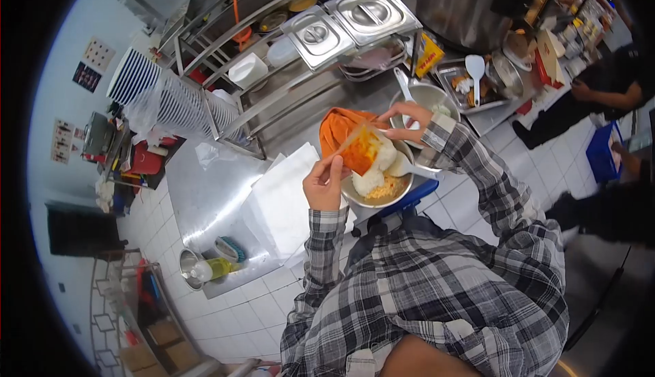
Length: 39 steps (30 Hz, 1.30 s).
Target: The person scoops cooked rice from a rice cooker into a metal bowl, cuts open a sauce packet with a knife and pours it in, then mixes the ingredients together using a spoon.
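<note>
My left hand (324, 182) pinches the near left edge of a thin, see-through packet (359, 152) with orange and yellow food in it. At the packet's upper right edge is my right hand (409, 123), its thumb and forefinger closed on that edge. The packet is tilted above a metal bowl (402, 196). In this bowl are white rice (368, 183), yellowish crumbs (389, 189) and a white rice paddle (409, 167). An orange cloth (334, 128) lies bunched behind the packet. The packet and hands hide part of the bowl.
White sheets (280, 196) lie on the steel table left of the bowl. Another metal bowl (437, 94) stands at the right. Lidded steel pans (372, 14) sit on the rack above. A soap bottle (211, 268) and brush (230, 249) are at the table's corner. Other people stand at the right.
</note>
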### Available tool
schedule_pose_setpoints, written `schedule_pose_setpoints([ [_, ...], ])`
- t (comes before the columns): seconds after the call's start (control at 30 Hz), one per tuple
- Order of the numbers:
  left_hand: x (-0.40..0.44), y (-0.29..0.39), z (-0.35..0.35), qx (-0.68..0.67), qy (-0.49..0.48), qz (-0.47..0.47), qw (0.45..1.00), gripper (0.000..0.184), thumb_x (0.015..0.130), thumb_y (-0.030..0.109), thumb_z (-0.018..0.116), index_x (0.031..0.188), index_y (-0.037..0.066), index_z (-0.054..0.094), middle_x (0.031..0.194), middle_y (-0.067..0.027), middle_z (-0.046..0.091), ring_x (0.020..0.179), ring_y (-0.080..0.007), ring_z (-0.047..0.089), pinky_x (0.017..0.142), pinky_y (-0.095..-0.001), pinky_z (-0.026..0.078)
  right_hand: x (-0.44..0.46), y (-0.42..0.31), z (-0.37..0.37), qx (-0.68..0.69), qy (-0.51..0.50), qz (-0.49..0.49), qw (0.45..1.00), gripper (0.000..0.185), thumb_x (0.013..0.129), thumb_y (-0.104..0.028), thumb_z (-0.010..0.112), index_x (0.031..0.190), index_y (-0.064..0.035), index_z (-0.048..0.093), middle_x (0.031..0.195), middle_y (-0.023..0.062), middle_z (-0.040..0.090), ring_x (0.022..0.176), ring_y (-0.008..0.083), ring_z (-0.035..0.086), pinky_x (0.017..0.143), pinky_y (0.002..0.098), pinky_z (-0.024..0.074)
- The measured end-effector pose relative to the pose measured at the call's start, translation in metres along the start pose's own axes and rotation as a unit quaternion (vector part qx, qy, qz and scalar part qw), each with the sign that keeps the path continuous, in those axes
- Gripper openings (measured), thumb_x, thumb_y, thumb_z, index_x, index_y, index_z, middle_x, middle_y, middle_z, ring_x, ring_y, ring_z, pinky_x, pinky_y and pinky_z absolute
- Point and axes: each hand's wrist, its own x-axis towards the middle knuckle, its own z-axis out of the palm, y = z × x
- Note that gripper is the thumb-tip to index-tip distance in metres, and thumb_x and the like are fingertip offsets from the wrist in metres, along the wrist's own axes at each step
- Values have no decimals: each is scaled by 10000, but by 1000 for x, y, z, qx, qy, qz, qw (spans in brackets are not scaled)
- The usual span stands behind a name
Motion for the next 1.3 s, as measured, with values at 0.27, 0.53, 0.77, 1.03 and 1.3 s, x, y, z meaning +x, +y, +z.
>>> schedule_pose_setpoints([
  [0.27, 3, -22, -13, 50, -15, -87, 995, 221, 842, 123, 667, 964, -58, 634, 828, -121, 659, 689, -159, 649, 646, -260, 567, -97, 57, 64, 195, 168, 322, 911, 319, 734, -172, 766, 962, -1, 621, 915, 123, 648, 836, 120, 605, 711, 252, 495],
  [0.53, -8, -80, -55, 14, 4, -209, 978, 198, 819, 114, 686, 861, -62, 606, 852, -153, 650, 756, -200, 657, 642, -312, 586, -60, 12, 102, 0, 449, -37, 893, 142, 900, -120, 536, 850, -22, 626, 953, 66, 575, 849, 153, 576, 794, 282, 445],
  [0.77, -6, -102, -75, 30, -51, -236, 970, 252, 861, 187, 648, 932, -47, 586, 856, -121, 641, 785, -183, 632, 701, -298, 572, -29, -33, 142, 413, 344, -197, 820, 276, 982, -284, 401, 859, -42, 445, 631, 19, 403, 548, 86, 349, 554, 258, 356],
  [1.03, -13, -112, -71, -36, -39, -182, 982, 184, 873, 117, 624, 863, -24, 506, 839, -143, 628, 785, -174, 638, 723, -298, 569, -17, -53, 185, 399, 311, -156, 849, 324, 979, -337, 381, 861, -38, 429, 573, -3, 332, 520, 74, 286, 501, 236, 275],
  [1.3, -15, -112, -68, -63, -49, -151, 985, 162, 888, 90, 596, 825, 43, 454, 856, -69, 609, 794, -125, 610, 737, -308, 563, -23, -64, 192, 394, 307, -162, 851, 344, 978, -342, 385, 889, -19, 464, 624, 9, 372, 541, 70, 297, 518, 236, 265],
])
